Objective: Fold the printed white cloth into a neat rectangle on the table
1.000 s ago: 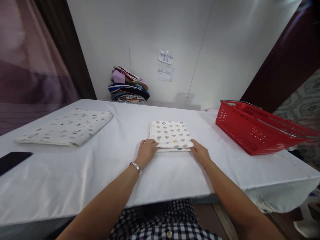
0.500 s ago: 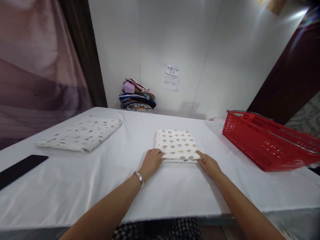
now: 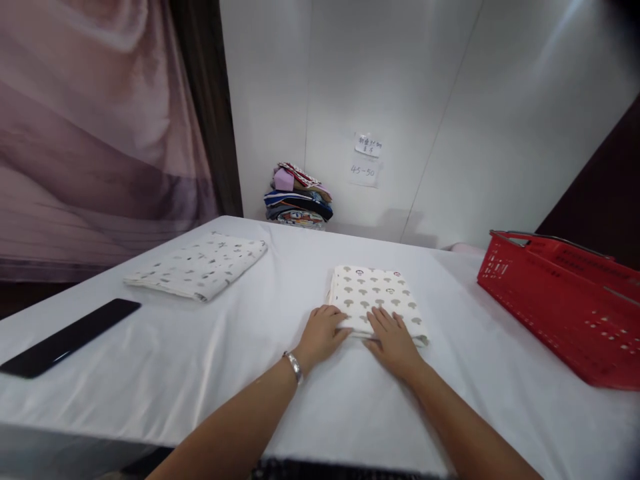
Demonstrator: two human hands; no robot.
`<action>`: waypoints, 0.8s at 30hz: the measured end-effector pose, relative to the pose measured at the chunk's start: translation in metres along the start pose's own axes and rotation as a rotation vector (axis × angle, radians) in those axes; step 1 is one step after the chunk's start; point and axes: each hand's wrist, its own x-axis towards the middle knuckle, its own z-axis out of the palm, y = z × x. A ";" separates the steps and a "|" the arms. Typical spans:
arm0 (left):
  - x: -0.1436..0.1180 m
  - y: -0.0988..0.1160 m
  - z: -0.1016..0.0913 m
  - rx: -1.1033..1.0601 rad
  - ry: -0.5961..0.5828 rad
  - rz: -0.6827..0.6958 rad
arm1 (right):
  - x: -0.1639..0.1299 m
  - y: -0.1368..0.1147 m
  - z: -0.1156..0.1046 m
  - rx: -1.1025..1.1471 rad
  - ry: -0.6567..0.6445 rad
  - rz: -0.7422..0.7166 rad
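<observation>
A folded white cloth (image 3: 377, 293) with a mushroom print lies on the white-covered table in front of me. My left hand (image 3: 321, 335) rests at its near left corner, fingers on the fabric and thumb along the near edge. Across the near part of the cloth, my right hand (image 3: 395, 341) lies flat with its fingers stretched out over the top. Both hands touch the cloth without gripping it. A silver bracelet (image 3: 294, 367) circles my left wrist.
A second folded white cloth (image 3: 200, 265) with grey marks lies to the left, behind a flat black object (image 3: 70, 338). On the right stands a red plastic basket (image 3: 560, 300). A stack of folded fabrics (image 3: 299, 197) sits beyond the table's far edge, by the wall.
My right hand has let go of the cloth's near right corner and moved left onto its top. The near edge now lies flatter. The view has turned somewhat left.
</observation>
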 end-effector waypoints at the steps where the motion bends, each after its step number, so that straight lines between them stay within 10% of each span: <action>1: 0.002 -0.002 -0.002 -0.056 0.016 -0.025 | 0.000 0.000 0.005 -0.009 0.016 -0.006; 6: 0.028 -0.019 -0.009 -0.240 0.168 -0.308 | -0.003 0.004 0.012 -0.036 0.080 -0.021; 11: 0.059 -0.035 -0.005 -0.255 0.047 -0.625 | -0.004 0.003 0.009 -0.053 0.111 -0.043; 24: 0.070 -0.043 0.010 -0.235 -0.004 -0.694 | -0.003 0.005 0.008 -0.034 0.069 -0.059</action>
